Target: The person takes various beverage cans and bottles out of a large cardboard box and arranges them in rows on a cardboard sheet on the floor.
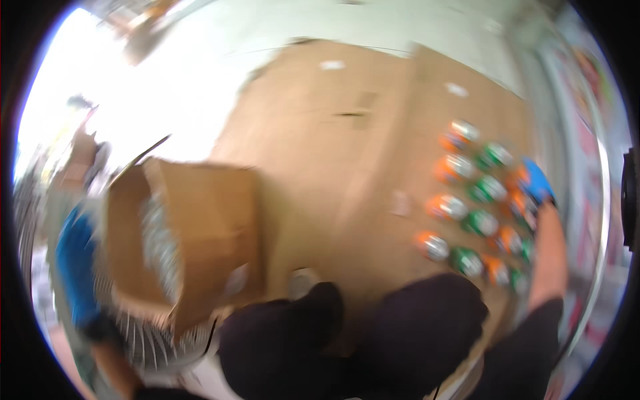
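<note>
My left hand (77, 267), in a blue glove, is at the left beside an open cardboard box (217, 225) that holds bluish-white things too blurred to name. Whether its fingers hold anything cannot be told. At the right, my right hand (539, 182), gloved in blue too, reaches over the far edge of a group of cans. It covers part of an orange can (519, 202); its grip is blurred. Several orange-and-silver cans (448, 206) and green-and-silver cans (481, 222) stand in rows on flattened cardboard (320, 130).
Under the box is a round wire guard or basket (155, 345). A glossy panel with a pale, curved-looking rail (602, 200) runs along the right. My dark-clad knees (430, 325) are at the bottom. Small white scraps (332, 65) lie on the cardboard.
</note>
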### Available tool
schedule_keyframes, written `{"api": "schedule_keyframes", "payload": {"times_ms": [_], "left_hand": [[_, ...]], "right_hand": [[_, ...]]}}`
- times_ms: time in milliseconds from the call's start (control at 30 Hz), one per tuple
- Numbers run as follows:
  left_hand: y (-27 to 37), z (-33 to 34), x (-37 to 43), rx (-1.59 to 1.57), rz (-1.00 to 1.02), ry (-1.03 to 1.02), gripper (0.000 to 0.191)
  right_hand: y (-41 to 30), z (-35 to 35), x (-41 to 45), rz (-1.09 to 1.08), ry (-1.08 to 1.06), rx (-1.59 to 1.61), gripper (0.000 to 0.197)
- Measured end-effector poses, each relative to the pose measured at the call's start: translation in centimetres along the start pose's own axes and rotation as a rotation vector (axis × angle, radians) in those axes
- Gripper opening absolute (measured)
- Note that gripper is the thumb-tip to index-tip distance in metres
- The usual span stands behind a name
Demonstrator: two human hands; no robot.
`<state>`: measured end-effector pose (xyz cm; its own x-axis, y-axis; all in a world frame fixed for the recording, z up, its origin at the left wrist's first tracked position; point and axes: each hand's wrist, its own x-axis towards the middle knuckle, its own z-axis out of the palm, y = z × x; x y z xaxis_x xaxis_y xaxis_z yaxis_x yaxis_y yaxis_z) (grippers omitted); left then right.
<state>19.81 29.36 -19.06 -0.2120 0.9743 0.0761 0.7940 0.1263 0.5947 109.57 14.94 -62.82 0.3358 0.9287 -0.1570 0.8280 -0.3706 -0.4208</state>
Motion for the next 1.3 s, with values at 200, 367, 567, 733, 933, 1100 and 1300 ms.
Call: {"api": "schedule_keyframes", "payload": {"times_ms": [200, 367, 567, 733, 933, 1100, 1300], "left_hand": [[-12.0, 5.0, 7.5, -0.195, 0.228, -0.374, 0.038], [-10.4, 12.2, 8.5, 0.153, -0.017, -0.289, 0.041], [-15.1, 17.7, 12.7, 0.566, 0.000, -0.490, 0.050], [-18.0, 19.5, 13.1, 0.444, 0.227, -0.250, 0.050], [-15.1, 18.4, 13.9, 0.658, -0.049, -0.527, 0.060], [-18.8, 20.2, 14.0, 0.790, 0.266, -0.337, 0.065], [-21.1, 18.7, 14.7, 0.656, 0.592, -0.136, 0.050]], "right_hand": [[8.0, -2.2, -0.1, 0.148, -0.139, 0.041, 0.086], [6.4, -2.4, 0.7, 0.145, -0.134, -0.058, 0.083], [8.9, -1.5, 1.8, 0.318, 0.083, 0.008, 0.076], [10.1, 0.2, 1.9, 0.367, -0.051, 0.368, 0.053], [10.4, 1.6, 2.9, 0.417, 0.056, 0.492, 0.056], [10.3, -0.2, 2.4, 0.392, 0.142, 0.309, 0.082], [0.1, -2.5, 1.3, 0.182, 0.212, -0.361, 0.076]]}}
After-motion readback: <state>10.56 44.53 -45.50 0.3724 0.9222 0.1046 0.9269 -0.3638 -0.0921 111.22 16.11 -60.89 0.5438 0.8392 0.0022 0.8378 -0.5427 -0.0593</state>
